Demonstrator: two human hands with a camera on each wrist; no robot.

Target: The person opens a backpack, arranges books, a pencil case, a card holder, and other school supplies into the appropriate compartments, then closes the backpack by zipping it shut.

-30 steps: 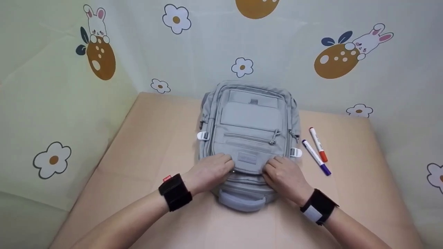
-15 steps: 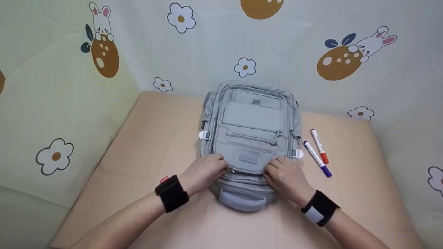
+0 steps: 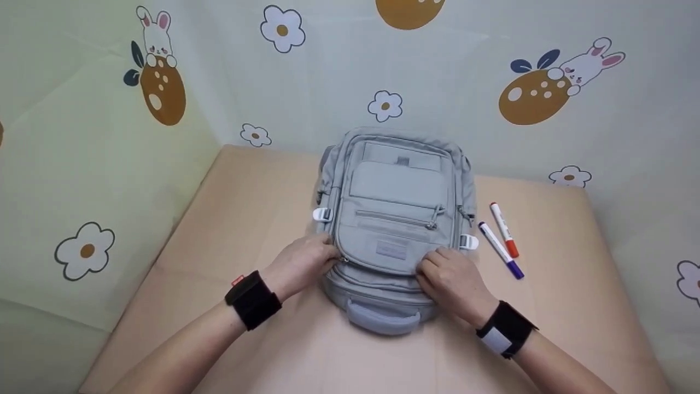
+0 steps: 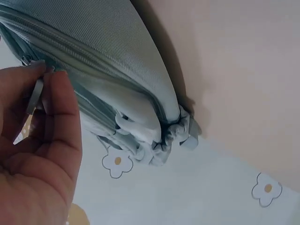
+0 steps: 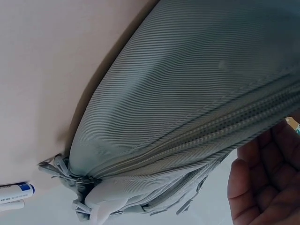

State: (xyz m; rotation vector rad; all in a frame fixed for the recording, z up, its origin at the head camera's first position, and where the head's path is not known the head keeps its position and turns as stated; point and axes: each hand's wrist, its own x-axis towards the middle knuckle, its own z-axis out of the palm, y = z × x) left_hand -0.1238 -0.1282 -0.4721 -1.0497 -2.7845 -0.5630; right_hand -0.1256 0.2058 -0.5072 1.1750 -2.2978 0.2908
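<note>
Tabletop (image 3: 246, 219) | backpack (image 3: 396, 197) flat | left hand (image 3: 301, 262) pinches zipper pull (image 4: 36, 91) — right hand (image 3: 451, 282) holds pocket

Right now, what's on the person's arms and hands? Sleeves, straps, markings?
Both forearms are bare, with no sleeves or gloves in view. The left hand has a plain black wrist strap behind it, with a small red tag at its outer edge. The right hand has a similar black strap carrying a white rectangular patch. No cables show.
</note>
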